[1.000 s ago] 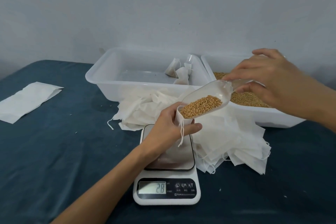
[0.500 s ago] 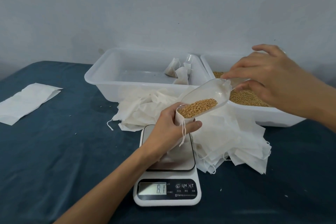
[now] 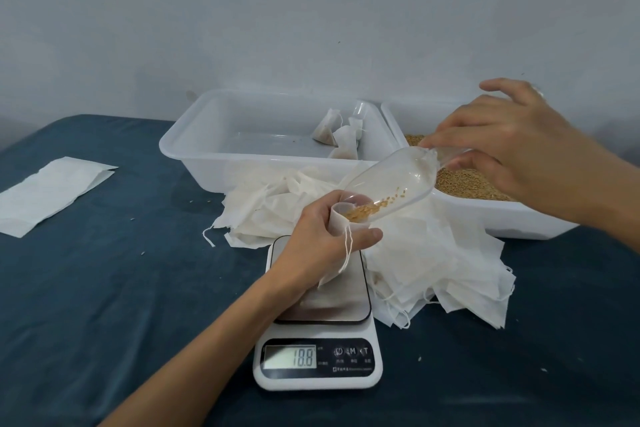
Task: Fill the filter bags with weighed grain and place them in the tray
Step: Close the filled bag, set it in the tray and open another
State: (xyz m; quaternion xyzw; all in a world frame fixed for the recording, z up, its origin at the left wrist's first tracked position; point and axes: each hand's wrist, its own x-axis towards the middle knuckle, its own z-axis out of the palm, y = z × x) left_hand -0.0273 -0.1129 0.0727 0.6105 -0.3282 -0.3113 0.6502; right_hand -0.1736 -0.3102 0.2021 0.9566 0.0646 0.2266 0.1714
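Beside my scale (image 3: 318, 350) I count two tubs (image 3: 194, 152), one scoop (image 3: 391, 180), three filled bags (image 3: 327, 128) in the left tub, one flat sheet (image 3: 52, 194).

Scale (image 3: 318, 354) sits lower centre of the frame; tray (image 3: 221, 156) behind it, grain bin (image 3: 485, 215) right, spare bags (image 3: 433, 253) between.

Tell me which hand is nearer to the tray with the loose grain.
The right hand. It holds the scoop directly above the grain tray. The left hand grips a filter bag over the scale, left of that tray.
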